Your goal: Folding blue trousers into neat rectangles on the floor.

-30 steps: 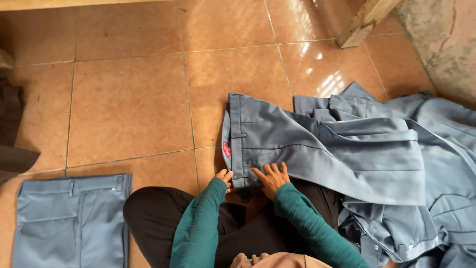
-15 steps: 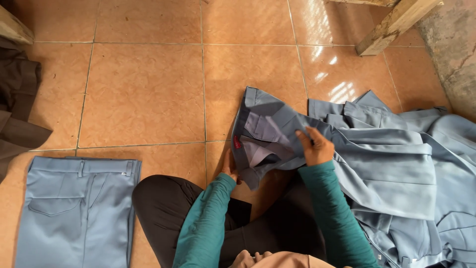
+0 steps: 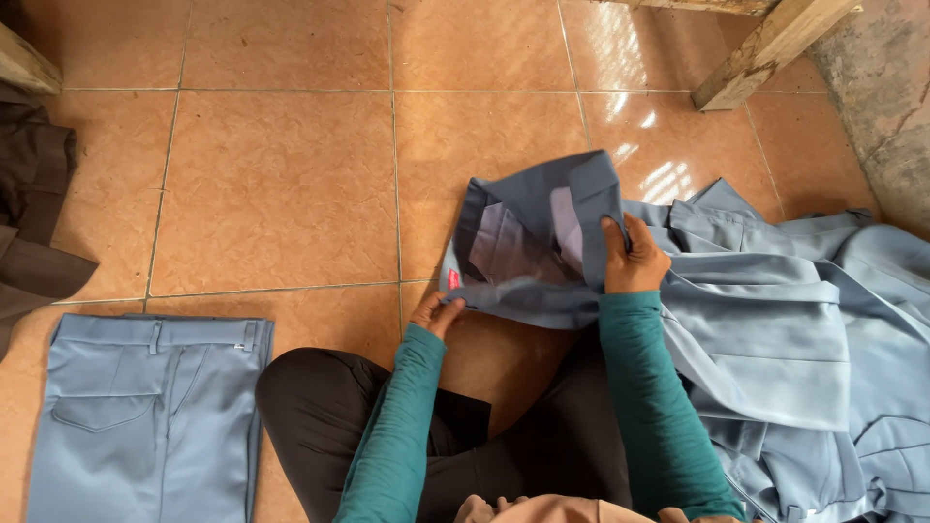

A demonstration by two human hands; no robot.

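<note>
1. Sitting cross-legged on the tiled floor [image 3: 281,184], dark trousers on my legs, teal sleeves.
2. My left hand [image 3: 436,312] pinches the near lower edge of the grey-blue trousers [image 3: 528,242], fingers curled on the cloth.
3. My right hand [image 3: 632,257] is closed on the waistband, thumb over the folded-back edge, lifting it.
4. Doing it well, I judge: keep both grips on the same layer, pull the band taut so the lining lies flat, no bunching at the corner.
5. The trousers: grey-blue, smooth weave, waist end turned open showing pale lilac pocket lining; small red tag at the left edge. They lie on the floor just ahead of my knees, the legs running right into the heap.
6. Right: pile of same-colour garments [image 3: 823,339], loose, overlapping.
7. Left near: folded trousers [image 3: 145,407], flat, back pocket up.
8. Far left: dark brown cloth [image 3: 39,223]. Far right: wooden leg [image 3: 765,48].
</note>
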